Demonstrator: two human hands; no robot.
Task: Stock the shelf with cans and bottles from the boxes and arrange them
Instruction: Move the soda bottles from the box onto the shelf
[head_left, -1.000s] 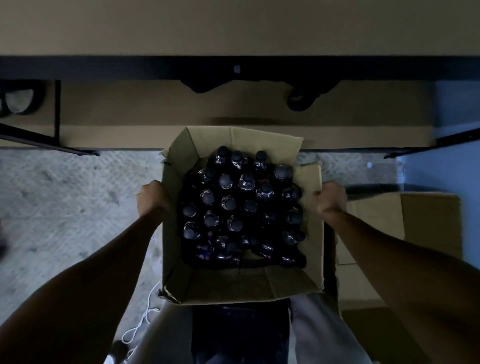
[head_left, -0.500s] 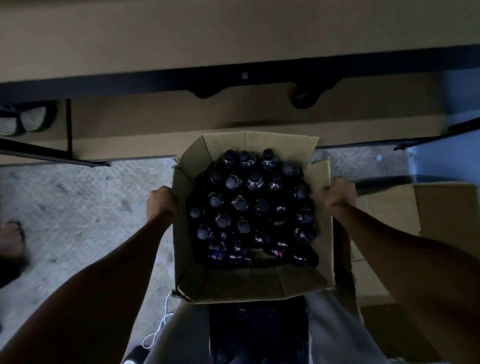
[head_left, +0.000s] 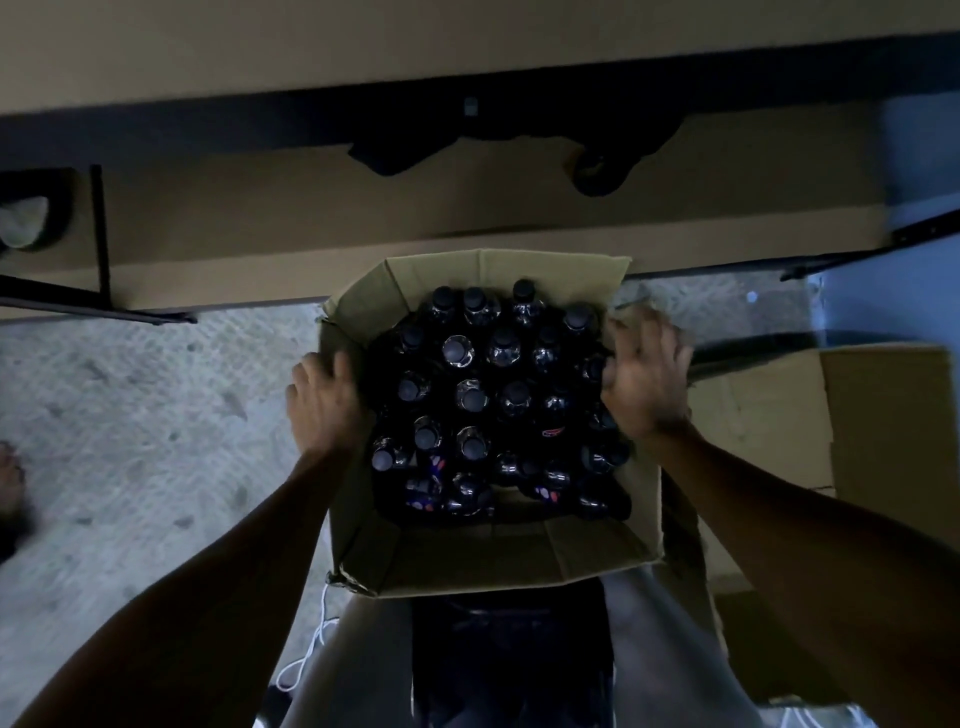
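The brown box (head_left: 483, 551) is full of dark bottles (head_left: 470, 395) with round caps. The left hand (head_left: 324, 400) lies flat on its side; the right hand (head_left: 647, 379) is blurry with fingers spread, holding nothing.

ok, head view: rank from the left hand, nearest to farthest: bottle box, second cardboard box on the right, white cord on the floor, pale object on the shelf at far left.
From the left hand:
1. Bottle box: the hand is at its left wall.
2. White cord: on the floor, below the hand.
3. Pale object: on the shelf, far upper left.
4. Second cardboard box: far right, past the bottle box.
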